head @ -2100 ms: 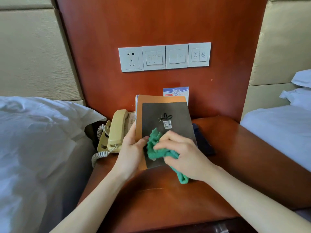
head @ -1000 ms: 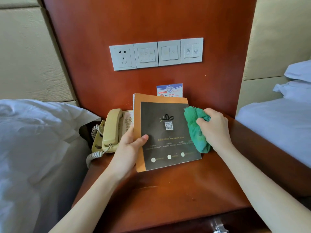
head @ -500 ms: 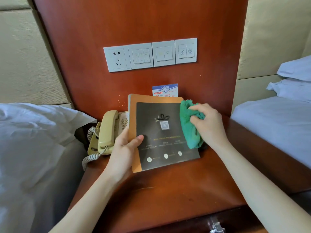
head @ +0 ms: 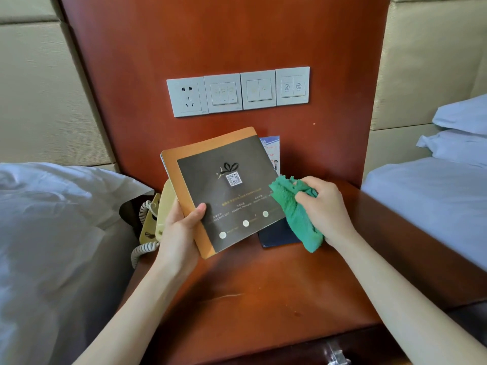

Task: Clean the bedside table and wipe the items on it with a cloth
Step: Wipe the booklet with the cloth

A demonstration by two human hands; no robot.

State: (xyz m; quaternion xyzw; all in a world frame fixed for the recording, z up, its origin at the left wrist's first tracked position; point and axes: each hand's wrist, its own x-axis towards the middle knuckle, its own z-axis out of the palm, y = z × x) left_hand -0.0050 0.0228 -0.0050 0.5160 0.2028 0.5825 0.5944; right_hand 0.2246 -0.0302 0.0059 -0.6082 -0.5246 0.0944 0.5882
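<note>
My left hand [head: 179,230] grips the lower left edge of a dark brochure [head: 232,191] backed by an orange folder [head: 174,167], holding both tilted above the wooden bedside table [head: 250,293]. My right hand [head: 324,209] grips a bunched green cloth [head: 295,212] at the brochure's right edge, over the table. A dark blue booklet [head: 279,235] lies flat on the table under the cloth and brochure. A cream corded telephone [head: 155,217] sits at the table's left, partly hidden by the folder and my left hand.
A small blue and white card [head: 271,151] leans against the wooden wall panel [head: 237,35] below a row of white switches and a socket [head: 237,92]. Beds with white linen flank the table, left [head: 52,219] and right [head: 434,196]. A drawer handle [head: 337,354] shows at the front edge.
My left hand has lifted and tilted the brochure and folder to the left, uncovering the blue booklet. My right hand with the cloth has slid down along the brochure's right edge.
</note>
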